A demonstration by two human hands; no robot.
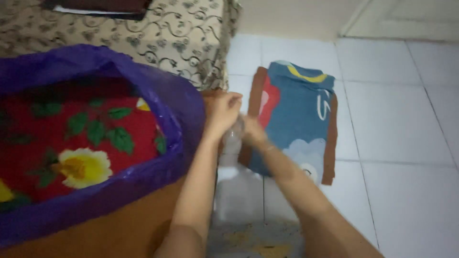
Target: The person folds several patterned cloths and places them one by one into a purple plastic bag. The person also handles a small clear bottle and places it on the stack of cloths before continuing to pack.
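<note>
Two bare hands meet at the neck of a clear plastic bottle (233,167) on white floor tiles (397,124).
The left hand (224,112) caps its top; the right hand (252,131) steadies beside, near a folded blue garment (299,119).

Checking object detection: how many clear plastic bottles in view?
1. The clear bottle stands on the floor between the forearms; left hand and right hand meet at its top. Others could be hidden behind the purple basket.

At my nine o'clock a purple bag (179,102) holds a red cloth (86,143) with green leaves and a yellow flower, while at one o'clock a blue shirt (296,119) shows brown edges on white tiles (401,119).
</note>
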